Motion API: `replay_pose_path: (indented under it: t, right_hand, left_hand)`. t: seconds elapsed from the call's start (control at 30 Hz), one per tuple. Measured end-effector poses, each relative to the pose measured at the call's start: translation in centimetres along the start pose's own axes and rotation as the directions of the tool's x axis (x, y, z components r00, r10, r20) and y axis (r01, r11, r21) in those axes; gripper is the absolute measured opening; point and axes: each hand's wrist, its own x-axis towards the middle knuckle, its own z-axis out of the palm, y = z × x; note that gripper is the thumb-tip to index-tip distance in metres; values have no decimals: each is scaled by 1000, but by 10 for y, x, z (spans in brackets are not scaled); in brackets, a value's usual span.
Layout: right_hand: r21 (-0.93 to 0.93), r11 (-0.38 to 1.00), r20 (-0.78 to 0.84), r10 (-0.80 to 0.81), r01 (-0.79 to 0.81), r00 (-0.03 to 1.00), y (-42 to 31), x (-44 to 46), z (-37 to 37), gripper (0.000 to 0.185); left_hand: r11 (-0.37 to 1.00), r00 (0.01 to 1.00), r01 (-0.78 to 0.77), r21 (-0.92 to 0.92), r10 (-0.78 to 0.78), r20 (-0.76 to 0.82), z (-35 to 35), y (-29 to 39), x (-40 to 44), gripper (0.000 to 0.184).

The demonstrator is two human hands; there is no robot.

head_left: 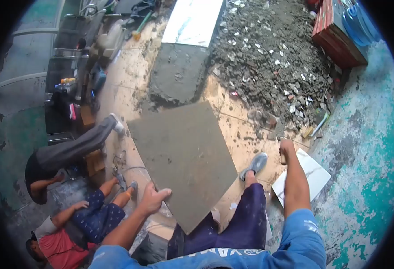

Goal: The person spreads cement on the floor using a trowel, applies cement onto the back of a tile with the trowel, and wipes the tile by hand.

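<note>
My left hand [153,199] grips the near left edge of a large tile [185,157], thumb on its upper face. Smooth grey mortar coats that face, and the tile lies tilted in front of my legs. On the right, my right hand [287,149] is closed around the light wooden handle [283,158] of a tool whose working end I cannot make out. Below that arm lies a white marbled tile [313,174]. Beyond the coated tile is a bed of wet mortar [179,71], bordered by a laid white tile [192,22].
A heap of mortar and rubble [273,58] spreads at the back right, beside a stack of red-edged tiles or boxes [338,38]. Two people are at the left: one in a red shirt [60,246], another in dark trousers [71,152]. Chairs [71,58] stand behind them.
</note>
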Motion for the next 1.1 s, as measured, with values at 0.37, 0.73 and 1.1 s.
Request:
replay_pose_path:
  t: [0.37,0.73,1.1]
  right_hand:
    - [369,834,9,438,-410,899,-155,-98,-156,55]
    - [219,967,-125,163,-133,979,-234,-52,-208,57]
    - [230,944,-116,270,-238,956,-236,83,-200,49]
  left_hand:
    - [969,999,-23,-247,13,-43,-77,-5,4,51]
    - [971,992,-52,-233,23,-125,-167,50,60,48]
    - [989,969,40,-144,-74,-237,-171,164,182,55]
